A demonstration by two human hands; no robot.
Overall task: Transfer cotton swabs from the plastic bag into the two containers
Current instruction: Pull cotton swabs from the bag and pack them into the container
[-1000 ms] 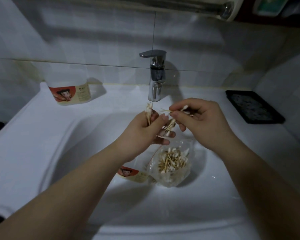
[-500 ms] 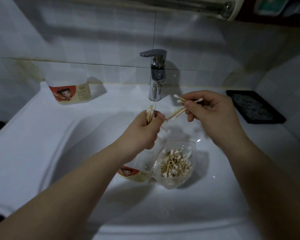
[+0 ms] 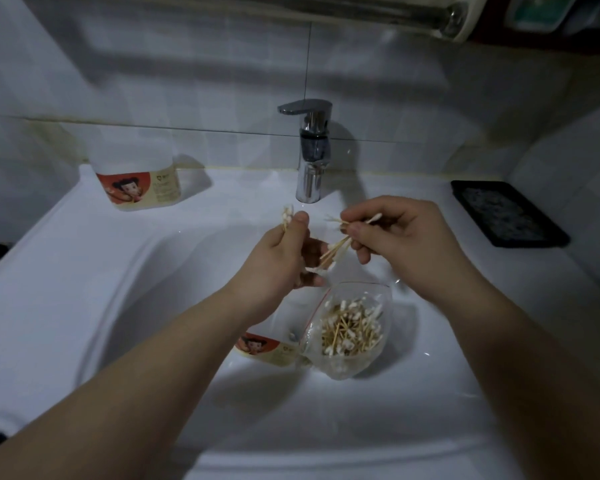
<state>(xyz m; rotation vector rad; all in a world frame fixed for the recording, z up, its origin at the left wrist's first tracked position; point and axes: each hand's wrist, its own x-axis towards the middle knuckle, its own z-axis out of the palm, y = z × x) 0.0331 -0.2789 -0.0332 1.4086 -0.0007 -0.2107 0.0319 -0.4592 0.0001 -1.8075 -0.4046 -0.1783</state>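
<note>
Head cam, looking down at both my hands over the white ceramic sink [image 3: 146, 289]. My left hand [image 3: 284, 258] is curled round a small upright bundle of wooden-stick cotton swabs [image 3: 287, 216], tips poking out above my thumb. My right hand [image 3: 402, 237] is pinching a messier loose bunch of swabs [image 3: 336, 252] that fans down toward my left fingers.

The clear plastic zip bag [image 3: 343, 370] sits open in the basin, just on the near side of my hands, with a big heap of swabs left in it. One white plastic container with an orange cartoon label [image 3: 264, 348] is just left of the bag, half hidden by my forearm. Its twin [image 3: 139, 174] stands on the counter [image 3: 66, 244] at the far left, well left of the chrome faucet [image 3: 312, 150].

Tip for this bit, I reckon: get the loose bunch lying parallel before sliding it into the left bundle, or the sticks cross and jam. Keep a light pinch, and work right over the bag mouth so any dropped swab lands there and not in the basin.
</note>
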